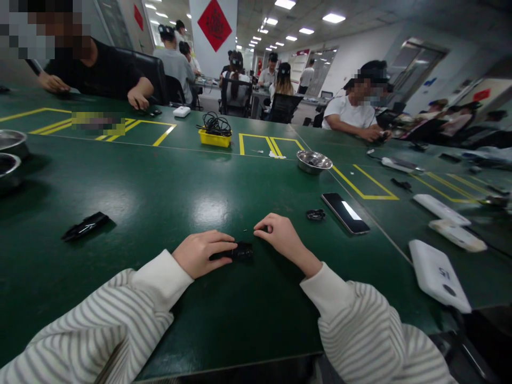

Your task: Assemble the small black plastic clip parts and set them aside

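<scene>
Near the front middle of the green table (160, 176), my left hand (206, 252) has its fingers wrapped round a black device (242, 250) lying on the surface. Just to the right is my right hand (276, 232), its thumb and index finger pinched together; whatever may be between the fingertips is too small to make out. A tiny light-coloured piece (245, 230) lies on the table between the two hands. Further left rests another black device (86, 226). A small black coiled item (316, 214) sits right of my right hand, beside a phone (346, 213).
A metal bowl (314, 161) and a yellow box (215, 138) of black cables stand farther back. White devices (438, 274) lie along the right. Two metal bowls are at the left edge. Across the table sit a person in black (112, 72) and one in white (344, 112).
</scene>
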The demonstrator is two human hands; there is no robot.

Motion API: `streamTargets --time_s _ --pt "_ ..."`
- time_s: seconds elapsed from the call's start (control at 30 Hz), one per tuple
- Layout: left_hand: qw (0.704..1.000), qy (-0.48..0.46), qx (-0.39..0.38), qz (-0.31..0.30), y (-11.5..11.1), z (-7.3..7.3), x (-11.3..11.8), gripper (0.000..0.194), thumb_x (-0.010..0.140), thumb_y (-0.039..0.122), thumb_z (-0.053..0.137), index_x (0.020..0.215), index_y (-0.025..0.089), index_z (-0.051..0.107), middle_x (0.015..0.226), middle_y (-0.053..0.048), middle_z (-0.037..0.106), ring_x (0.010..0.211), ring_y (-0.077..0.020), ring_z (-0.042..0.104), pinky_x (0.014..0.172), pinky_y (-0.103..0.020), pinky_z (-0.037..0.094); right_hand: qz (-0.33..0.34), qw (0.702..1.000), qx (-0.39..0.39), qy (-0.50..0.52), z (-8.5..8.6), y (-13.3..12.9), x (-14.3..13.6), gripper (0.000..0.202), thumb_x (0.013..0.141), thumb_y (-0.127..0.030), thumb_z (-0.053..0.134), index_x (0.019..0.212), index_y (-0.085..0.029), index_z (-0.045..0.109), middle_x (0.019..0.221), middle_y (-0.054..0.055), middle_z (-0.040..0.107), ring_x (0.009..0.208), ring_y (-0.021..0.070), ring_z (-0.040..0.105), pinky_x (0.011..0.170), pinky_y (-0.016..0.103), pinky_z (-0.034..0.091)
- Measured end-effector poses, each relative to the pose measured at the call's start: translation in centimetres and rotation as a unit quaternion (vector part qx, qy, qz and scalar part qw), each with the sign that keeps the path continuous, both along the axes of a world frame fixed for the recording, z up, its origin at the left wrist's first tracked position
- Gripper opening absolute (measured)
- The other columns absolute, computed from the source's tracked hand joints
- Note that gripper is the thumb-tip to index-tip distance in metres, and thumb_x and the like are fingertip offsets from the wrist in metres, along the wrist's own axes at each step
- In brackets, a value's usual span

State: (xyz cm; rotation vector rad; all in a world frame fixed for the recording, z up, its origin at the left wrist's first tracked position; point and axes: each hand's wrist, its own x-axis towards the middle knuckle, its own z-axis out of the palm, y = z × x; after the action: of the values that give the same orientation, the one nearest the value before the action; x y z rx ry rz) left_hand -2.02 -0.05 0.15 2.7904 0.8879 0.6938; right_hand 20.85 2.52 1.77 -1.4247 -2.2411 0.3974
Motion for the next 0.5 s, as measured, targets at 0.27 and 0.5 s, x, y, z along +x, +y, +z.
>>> streamTargets --time_s 0.27,0.5 --pt "1.0 0.008 -0.009 0.0 -0.1 0.2 0.0 0.025 0.078 0.028 0.052 0.101 0.02 0.058 0.101 -0.005 0.061 0.086 -0.0165 0.058 0.071 -0.027 0.049 0.006 0.994 -0.105 -0.009 1.0 -0.2 0.3 0.006 0.067 -0.016 0.058 0.065 -0.015 0.064 0.057 0.0 0.061 0.05 0.0096 0.054 0.051 0.022 0.042" --pt "1.0 0.011 -0.008 -0.004 0.0 0.2 0.0 0.025 0.078 0.027 0.052 0.102 0.019 0.058 0.102 -0.006 0.06 0.087 -0.017 0.057 0.072 -0.028 0.049 0.089 0.976 -0.094 0.176 1.3 -2.3 -1.3 0.009 0.075 -0.021 0.051 0.074 -0.015 0.057 0.064 -0.001 0.058 0.055 0.0078 0.053 0.051 0.019 0.043"
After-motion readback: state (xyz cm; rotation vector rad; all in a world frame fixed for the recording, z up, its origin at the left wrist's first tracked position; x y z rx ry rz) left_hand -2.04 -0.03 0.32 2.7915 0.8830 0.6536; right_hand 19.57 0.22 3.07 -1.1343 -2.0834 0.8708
